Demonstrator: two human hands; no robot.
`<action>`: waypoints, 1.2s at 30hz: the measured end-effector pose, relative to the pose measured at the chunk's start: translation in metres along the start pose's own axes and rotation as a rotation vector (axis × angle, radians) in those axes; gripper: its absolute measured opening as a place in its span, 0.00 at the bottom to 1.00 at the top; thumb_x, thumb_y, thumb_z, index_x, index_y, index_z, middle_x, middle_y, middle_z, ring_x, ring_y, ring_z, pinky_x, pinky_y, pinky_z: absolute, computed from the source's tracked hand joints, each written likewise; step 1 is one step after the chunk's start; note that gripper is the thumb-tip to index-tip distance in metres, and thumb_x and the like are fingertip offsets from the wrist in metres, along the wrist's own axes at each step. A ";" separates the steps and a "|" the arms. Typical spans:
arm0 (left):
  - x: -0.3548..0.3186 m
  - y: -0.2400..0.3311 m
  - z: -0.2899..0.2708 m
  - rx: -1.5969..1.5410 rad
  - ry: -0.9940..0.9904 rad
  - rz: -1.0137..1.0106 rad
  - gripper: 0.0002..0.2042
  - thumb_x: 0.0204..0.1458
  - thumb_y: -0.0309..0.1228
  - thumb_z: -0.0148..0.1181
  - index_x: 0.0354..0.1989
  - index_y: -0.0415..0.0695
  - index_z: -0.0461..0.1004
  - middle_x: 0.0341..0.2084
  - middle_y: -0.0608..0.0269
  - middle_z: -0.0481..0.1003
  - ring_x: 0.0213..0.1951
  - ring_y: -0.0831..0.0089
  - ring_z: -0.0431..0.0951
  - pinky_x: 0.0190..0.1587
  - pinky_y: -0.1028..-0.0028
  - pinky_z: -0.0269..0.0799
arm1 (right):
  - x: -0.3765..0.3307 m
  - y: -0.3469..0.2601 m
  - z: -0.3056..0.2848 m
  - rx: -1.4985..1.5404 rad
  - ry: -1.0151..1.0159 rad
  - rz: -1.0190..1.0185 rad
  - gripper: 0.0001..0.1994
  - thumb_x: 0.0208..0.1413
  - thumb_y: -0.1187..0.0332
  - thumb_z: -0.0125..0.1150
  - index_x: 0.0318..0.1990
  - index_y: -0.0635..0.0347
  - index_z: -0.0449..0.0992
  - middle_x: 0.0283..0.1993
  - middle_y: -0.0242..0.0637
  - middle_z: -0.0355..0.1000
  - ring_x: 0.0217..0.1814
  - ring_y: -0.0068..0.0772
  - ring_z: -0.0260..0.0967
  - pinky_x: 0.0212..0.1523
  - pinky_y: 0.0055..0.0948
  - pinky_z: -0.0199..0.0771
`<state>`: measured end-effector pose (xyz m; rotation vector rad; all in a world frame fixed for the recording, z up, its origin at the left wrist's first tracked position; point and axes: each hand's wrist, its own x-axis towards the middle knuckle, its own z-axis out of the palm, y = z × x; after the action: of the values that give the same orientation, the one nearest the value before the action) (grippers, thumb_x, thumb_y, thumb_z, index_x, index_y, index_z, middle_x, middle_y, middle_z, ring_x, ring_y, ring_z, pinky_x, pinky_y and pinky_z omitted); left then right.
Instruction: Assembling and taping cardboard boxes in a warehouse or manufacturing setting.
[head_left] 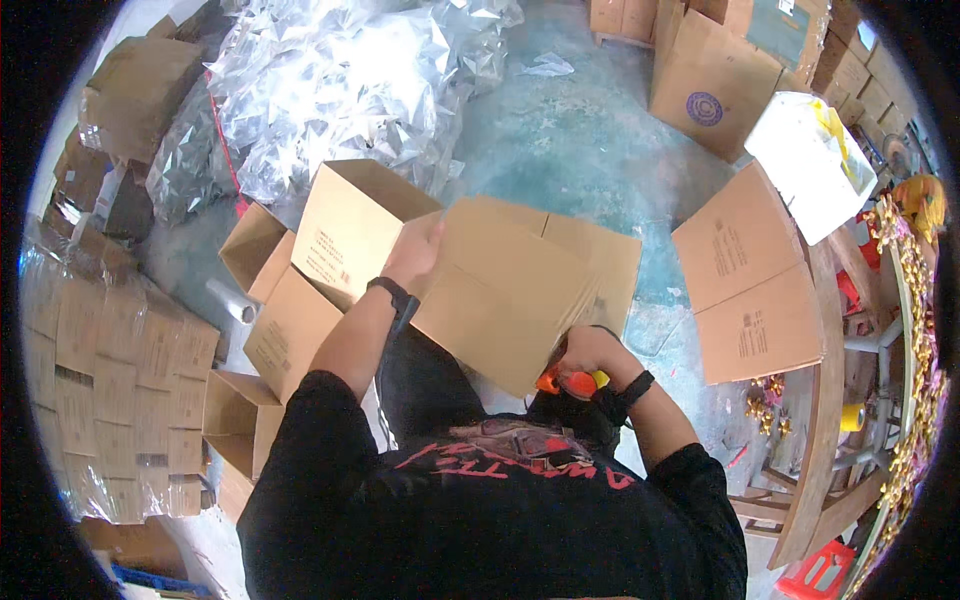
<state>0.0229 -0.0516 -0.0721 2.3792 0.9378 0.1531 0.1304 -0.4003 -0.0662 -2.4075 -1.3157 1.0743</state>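
A brown cardboard box [505, 290] stands tilted in front of my lap, its flap side facing up. My left hand [415, 255] grips its left edge, with a dark band on the wrist. At the box's near right corner, my right hand [592, 352] is closed round an orange-and-red tape dispenser [575, 383] with a bit of yellow on it. The hand and the box corner hide part of the dispenser. Just left of the box stands an open cardboard box [345, 235], next to my left forearm.
More open boxes [240, 415] line my left side, beside a wrapped stack of flat cartons [110, 390]. Silvery plastic-wrapped bundles [340, 90] lie ahead. To my right are a folded-flat carton [750, 280], a white sack [810, 165] and a wooden frame [822, 420].
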 end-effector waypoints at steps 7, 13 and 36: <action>-0.002 -0.037 -0.014 0.066 -0.185 -0.123 0.32 0.64 0.56 0.35 0.69 0.49 0.59 0.56 0.37 0.71 0.61 0.44 0.69 0.63 0.58 0.63 | -0.008 0.008 -0.051 0.141 0.406 0.105 0.42 0.31 0.62 0.67 0.63 0.63 0.69 0.47 0.59 0.76 0.51 0.56 0.75 0.49 0.44 0.76; -0.046 -0.024 -0.027 -0.068 -0.029 0.055 0.39 0.64 0.60 0.36 0.51 0.28 0.74 0.44 0.33 0.77 0.53 0.44 0.76 0.59 0.59 0.68 | -0.005 0.026 -0.037 0.123 0.757 0.270 0.37 0.39 0.62 0.67 0.62 0.60 0.69 0.41 0.57 0.77 0.44 0.58 0.77 0.44 0.46 0.77; -0.166 0.025 0.090 -1.470 -1.122 -0.493 0.36 0.65 0.55 0.39 0.70 0.37 0.49 0.59 0.31 0.65 0.61 0.40 0.68 0.64 0.49 0.65 | -0.032 0.006 -0.013 0.891 1.336 -0.260 0.34 0.46 0.81 0.55 0.66 0.67 0.60 0.64 0.43 0.63 0.67 0.37 0.61 0.68 0.36 0.59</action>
<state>-0.0595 -0.2176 -0.1166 0.5928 0.4476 -0.4827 0.1324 -0.4273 -0.0439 -1.5265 -0.4400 -0.1571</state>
